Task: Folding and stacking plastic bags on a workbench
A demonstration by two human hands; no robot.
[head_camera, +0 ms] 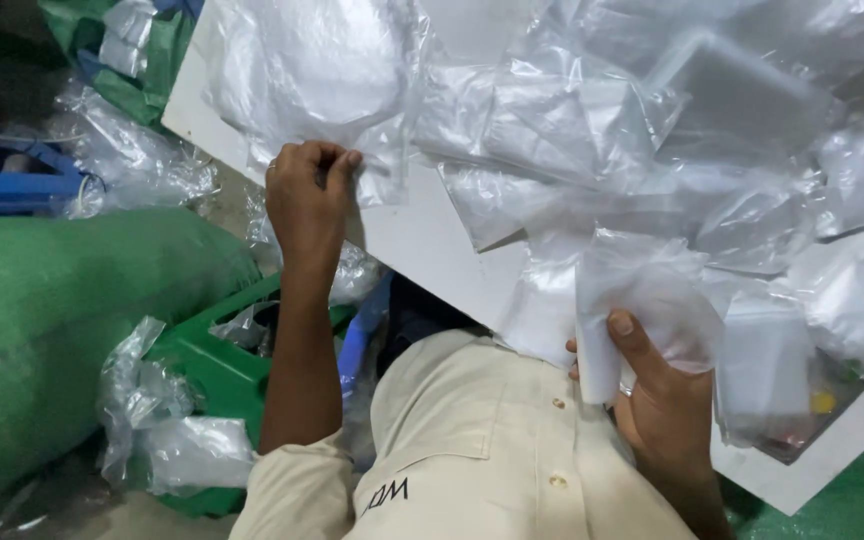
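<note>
A flat white desk (422, 240) slants across the view, heaped with thin, crinkled clear plastic bags (652, 150) that overlap in glossy, translucent layers. To the left bulges a large woven green sack (52, 330), rounded and matte, with a hard green crate (217, 375) and more crumpled plastic film (167, 435) beside it. The left hand (307, 200) sits at the desk's edge, its fingers (337, 165) pinched closed on the lower rim of one clear bag (302, 70). The right hand (667, 395), near the desk's front edge, curls its fingers shut around a soft gathered bundle of bags (642, 300), thumb pressed on top.
</note>
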